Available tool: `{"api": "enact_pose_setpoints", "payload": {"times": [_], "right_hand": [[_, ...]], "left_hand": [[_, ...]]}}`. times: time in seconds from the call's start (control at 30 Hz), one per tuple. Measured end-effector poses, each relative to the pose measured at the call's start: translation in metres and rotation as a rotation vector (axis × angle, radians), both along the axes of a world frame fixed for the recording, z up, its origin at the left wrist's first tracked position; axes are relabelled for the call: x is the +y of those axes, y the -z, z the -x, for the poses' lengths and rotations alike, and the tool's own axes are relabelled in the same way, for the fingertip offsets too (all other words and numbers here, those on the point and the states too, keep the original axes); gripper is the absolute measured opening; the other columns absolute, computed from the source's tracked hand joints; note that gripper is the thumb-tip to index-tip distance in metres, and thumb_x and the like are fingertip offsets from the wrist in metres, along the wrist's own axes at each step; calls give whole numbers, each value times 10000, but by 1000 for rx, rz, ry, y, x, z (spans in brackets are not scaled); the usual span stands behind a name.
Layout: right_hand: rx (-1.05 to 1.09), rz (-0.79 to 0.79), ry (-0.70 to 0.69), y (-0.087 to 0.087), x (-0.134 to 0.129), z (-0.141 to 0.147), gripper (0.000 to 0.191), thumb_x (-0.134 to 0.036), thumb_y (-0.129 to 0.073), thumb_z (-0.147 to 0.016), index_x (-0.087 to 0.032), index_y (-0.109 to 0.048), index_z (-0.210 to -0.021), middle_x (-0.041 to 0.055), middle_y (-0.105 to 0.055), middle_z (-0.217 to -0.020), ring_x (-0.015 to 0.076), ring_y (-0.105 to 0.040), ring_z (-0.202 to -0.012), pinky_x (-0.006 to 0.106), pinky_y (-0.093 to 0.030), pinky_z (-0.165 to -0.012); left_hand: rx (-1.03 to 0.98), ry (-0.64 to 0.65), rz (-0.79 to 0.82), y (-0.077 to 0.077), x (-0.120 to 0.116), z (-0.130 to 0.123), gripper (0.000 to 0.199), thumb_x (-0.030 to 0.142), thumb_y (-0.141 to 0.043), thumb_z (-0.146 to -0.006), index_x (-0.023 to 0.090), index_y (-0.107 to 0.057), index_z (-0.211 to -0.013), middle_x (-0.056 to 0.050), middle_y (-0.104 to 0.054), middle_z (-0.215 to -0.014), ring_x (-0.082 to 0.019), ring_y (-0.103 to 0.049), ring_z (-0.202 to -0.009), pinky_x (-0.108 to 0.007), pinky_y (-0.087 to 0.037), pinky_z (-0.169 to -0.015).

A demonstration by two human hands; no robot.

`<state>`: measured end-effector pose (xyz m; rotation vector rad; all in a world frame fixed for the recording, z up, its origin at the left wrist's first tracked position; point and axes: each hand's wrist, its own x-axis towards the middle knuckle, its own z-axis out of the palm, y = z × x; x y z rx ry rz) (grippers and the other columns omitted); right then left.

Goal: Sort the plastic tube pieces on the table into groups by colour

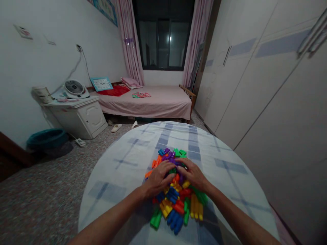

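Note:
A heap of small plastic building pieces (172, 194) in blue, green, yellow, orange, red and purple lies on the round table, many of them finger-shaped and joined in rows. My left hand (160, 175) rests on the upper left of the heap, fingers stretched toward the purple pieces (170, 156) and thumb apart. From the right, my right hand (191, 173) reaches over the same spot, its fingers and thumb spread. A green piece (173, 170) shows between the two hands. What lies directly under the fingers is hidden.
A white and blue checked cloth (114, 177) covers the table. Beyond stand a pink-covered bed (163, 102) and a white cabinet (89, 117) with a fan (75, 87). Tall wardrobe doors (255, 85) rise on the right; a teal bin (47, 139) is at left.

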<state>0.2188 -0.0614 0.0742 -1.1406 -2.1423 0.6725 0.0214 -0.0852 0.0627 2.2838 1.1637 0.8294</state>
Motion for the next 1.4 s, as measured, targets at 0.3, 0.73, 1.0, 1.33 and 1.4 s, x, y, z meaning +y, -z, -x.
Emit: {"api": "enact_pose_setpoints", "payload": {"times": [0.3,0.73,1.0,1.33,1.4], "right_hand": [[-299,-186,196,62,-94,-76,1034,-603,-690,-587,-298,-216,-1454,122,-177,-1520,412,-188,-1360,609,-261,-1034],[-129,-245,208,80,-54,-6,956,-363,-685,-679,-266,-136,-1456,133,-144,-1523,348,-162,-1383,530,-270,-1067],[-72,-253,375,81,0,13,780,-371,-614,-753,-238,-239,-1424,121,-343,-1450,336,-240,-1360,548,-267,-1064],[168,-291,723,67,24,-39,537,-498,-337,-867,-139,-516,-1224,146,-545,-1243,267,-465,-1184,473,-329,-1025],[218,-198,923,69,36,-60,626,-547,-280,-845,-98,-546,-1190,179,-560,-1207,297,-477,-1160,487,-325,-1011]], "left_hand": [[402,-150,52,43,-93,64,1176,774,-632,-491,287,-165,-1454,-144,-77,-1532,-432,-96,-1377,-643,-159,-1060],[173,-283,-124,73,-38,17,1136,624,-721,-520,215,-209,-1448,-171,-43,-1535,-392,-91,-1391,-551,-228,-1084],[204,-412,-67,69,9,5,1095,558,-741,-527,197,-248,-1436,-186,-102,-1526,-387,-121,-1388,-570,-211,-1074],[-12,-684,-211,46,29,24,542,499,-404,-874,214,-437,-1335,-119,-377,-1433,-267,-345,-1321,-474,-305,-1071],[-143,-797,-162,50,47,34,509,452,-329,-911,148,-488,-1286,-146,-454,-1366,-255,-379,-1298,-459,-308,-1079]]}}
